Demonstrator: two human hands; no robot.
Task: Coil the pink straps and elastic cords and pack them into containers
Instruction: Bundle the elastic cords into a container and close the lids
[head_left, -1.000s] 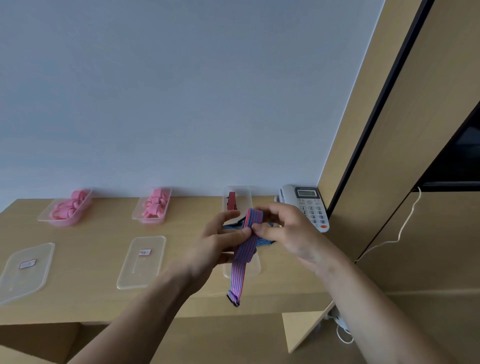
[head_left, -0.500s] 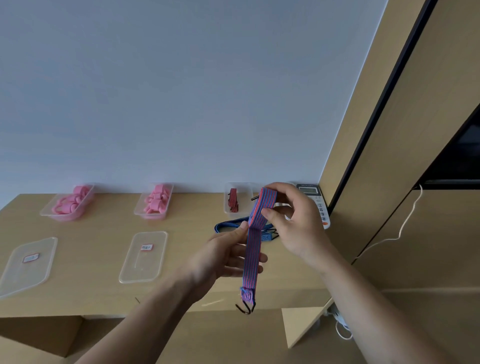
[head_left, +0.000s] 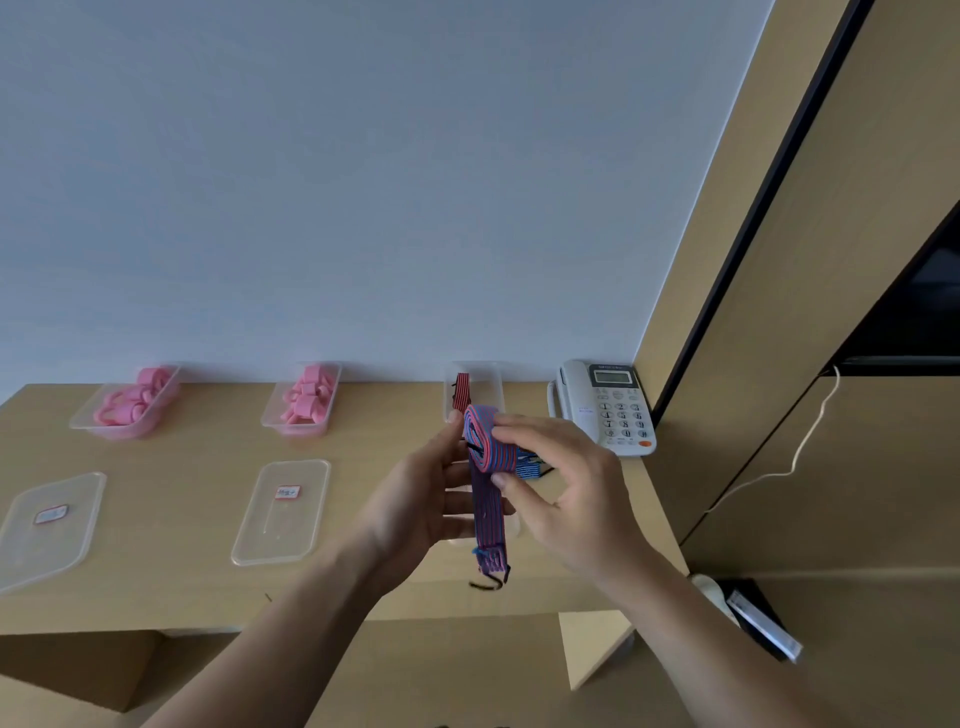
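A red-and-blue striped elastic cord (head_left: 490, 499) is held above the desk, folded into a loop at its top, its tail hanging down to a black hook (head_left: 491, 581). My left hand (head_left: 415, 512) supports the cord from the left side. My right hand (head_left: 563, 491) pinches the folded top from the right. Behind my hands stands a clear container (head_left: 491, 382) with a red-and-black cord (head_left: 461, 392) in it. A blue cord (head_left: 530, 465) lies on the desk, mostly hidden by my right hand.
Two clear containers of coiled pink straps (head_left: 127, 402) (head_left: 306, 400) stand along the wall. Two clear lids with red labels (head_left: 49, 525) (head_left: 283, 512) lie nearer the desk's front edge. A white telephone (head_left: 605, 405) sits at the back right by a wooden cabinet (head_left: 831, 364).
The cord's top has been folded over into a thicker loop, and the hanging tail has become shorter. Both hands stayed on the cord in front of the right container.
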